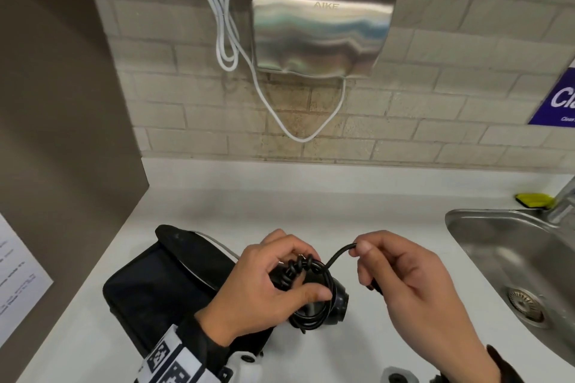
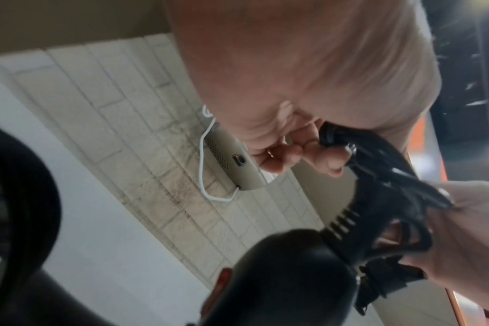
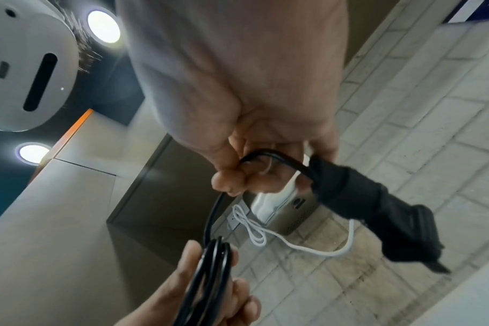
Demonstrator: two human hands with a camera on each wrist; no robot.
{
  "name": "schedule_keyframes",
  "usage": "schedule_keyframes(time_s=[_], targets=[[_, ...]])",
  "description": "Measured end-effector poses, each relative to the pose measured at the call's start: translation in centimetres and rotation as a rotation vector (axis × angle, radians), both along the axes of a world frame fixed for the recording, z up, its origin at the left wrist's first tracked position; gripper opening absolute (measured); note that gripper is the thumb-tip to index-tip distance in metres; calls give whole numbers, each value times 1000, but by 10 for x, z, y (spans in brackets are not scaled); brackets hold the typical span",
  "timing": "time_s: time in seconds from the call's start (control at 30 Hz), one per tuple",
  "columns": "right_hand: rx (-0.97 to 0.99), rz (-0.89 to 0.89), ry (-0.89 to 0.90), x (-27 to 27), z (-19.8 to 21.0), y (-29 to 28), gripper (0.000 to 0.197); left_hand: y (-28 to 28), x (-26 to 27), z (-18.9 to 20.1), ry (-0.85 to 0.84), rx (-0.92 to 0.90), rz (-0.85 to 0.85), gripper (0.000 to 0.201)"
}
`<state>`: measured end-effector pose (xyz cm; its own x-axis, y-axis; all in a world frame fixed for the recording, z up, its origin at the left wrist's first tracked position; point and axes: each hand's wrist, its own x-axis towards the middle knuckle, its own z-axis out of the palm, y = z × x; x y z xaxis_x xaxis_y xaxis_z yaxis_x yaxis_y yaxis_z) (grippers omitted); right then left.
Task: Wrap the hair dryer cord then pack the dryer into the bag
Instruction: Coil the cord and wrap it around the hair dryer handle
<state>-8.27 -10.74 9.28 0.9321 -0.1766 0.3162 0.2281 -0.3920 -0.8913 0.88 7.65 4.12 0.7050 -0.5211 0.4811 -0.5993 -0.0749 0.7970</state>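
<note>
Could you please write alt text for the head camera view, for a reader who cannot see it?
The left hand grips a black hair dryer wound with its cord, whose free end the right hand pinches. A black bag lies on the white counter behind.

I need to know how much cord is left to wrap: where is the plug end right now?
In the right wrist view the plug sticks out of the right hand, right of the left hand holding the dryer.
</note>
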Motion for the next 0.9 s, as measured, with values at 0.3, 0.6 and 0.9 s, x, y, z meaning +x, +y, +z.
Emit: schedule_keyframes(time_s=[0.3, 0.6, 0.9], targets=[[140, -126, -203, 20, -19, 9, 3, 0, 1, -1, -225, -72, 142, 21], [286, -97, -215, 32, -54, 25, 29, -5, -3, -3, -186, -198, 255, 26], [215, 62, -52, 25, -55, 31, 35, -6, -7, -2, -64, -258, 270, 23]])
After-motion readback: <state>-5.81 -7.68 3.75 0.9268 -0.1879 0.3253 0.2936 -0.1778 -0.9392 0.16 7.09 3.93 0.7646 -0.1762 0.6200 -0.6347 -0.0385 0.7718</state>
